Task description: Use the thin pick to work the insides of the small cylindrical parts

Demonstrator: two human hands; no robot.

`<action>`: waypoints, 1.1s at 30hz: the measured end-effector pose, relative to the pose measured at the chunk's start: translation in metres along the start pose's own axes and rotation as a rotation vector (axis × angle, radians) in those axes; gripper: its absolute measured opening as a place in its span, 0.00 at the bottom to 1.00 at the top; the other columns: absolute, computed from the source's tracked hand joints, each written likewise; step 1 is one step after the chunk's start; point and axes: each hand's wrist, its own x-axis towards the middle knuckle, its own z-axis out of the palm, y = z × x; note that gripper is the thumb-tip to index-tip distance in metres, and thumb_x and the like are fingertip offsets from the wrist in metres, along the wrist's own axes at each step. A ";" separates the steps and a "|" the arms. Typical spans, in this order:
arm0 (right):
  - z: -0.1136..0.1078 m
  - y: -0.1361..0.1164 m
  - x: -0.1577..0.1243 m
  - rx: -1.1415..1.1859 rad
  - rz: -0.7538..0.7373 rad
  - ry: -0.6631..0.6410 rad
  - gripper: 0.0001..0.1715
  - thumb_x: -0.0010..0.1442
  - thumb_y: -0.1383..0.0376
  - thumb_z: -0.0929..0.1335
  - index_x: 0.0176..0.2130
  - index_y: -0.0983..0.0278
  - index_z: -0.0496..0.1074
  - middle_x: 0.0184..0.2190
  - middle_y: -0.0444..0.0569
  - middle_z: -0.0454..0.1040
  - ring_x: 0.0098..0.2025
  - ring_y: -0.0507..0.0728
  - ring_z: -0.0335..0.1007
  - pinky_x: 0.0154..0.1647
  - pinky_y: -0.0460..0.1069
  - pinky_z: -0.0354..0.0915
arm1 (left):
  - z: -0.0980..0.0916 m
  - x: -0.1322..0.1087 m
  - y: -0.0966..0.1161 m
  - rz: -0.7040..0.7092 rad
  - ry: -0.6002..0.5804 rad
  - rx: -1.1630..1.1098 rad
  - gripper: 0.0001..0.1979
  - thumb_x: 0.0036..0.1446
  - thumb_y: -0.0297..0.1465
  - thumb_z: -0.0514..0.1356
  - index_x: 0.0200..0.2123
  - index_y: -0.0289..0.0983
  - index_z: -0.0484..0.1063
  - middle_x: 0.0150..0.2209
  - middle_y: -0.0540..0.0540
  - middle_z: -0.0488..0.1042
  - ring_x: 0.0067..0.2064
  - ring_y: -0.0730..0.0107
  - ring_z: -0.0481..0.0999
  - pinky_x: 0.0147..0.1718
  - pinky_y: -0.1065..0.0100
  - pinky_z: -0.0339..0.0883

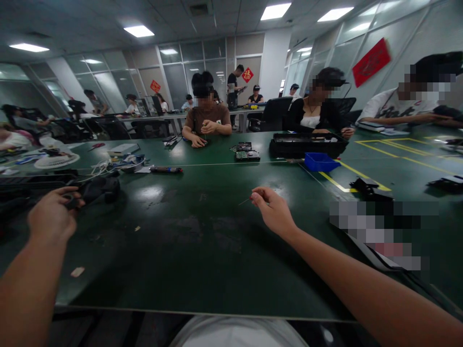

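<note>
On the left side of the table my left hand (54, 214) is closed, its fingers curled round a small dark rounded piece (72, 201) whose kind I cannot make out. Just beyond it lies a black bulky object (103, 187). My right hand (273, 209) hovers over the middle of the green table (202, 282), thumb and forefinger pinched. Between them is a thin needle-like wire (245, 201) with a red end, pointing left. The two hands are far apart.
Scraps of paper (77, 272) lie near the front left. Ahead are a screwdriver-like tool (166, 169), a hard drive (248, 155), a blue bin (321, 162) and a long black casing (307, 144). Black parts (371, 188) sit right. Co-workers sit across the table.
</note>
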 end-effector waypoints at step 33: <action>-0.002 -0.008 -0.009 0.173 -0.101 0.101 0.15 0.66 0.56 0.65 0.48 0.59 0.72 0.39 0.50 0.80 0.42 0.60 0.78 0.45 0.56 0.71 | 0.192 -0.204 -0.040 0.553 -1.065 0.158 0.21 0.56 0.24 0.65 0.54 0.40 0.71 0.52 0.44 0.75 0.54 0.60 0.73 0.58 0.57 0.64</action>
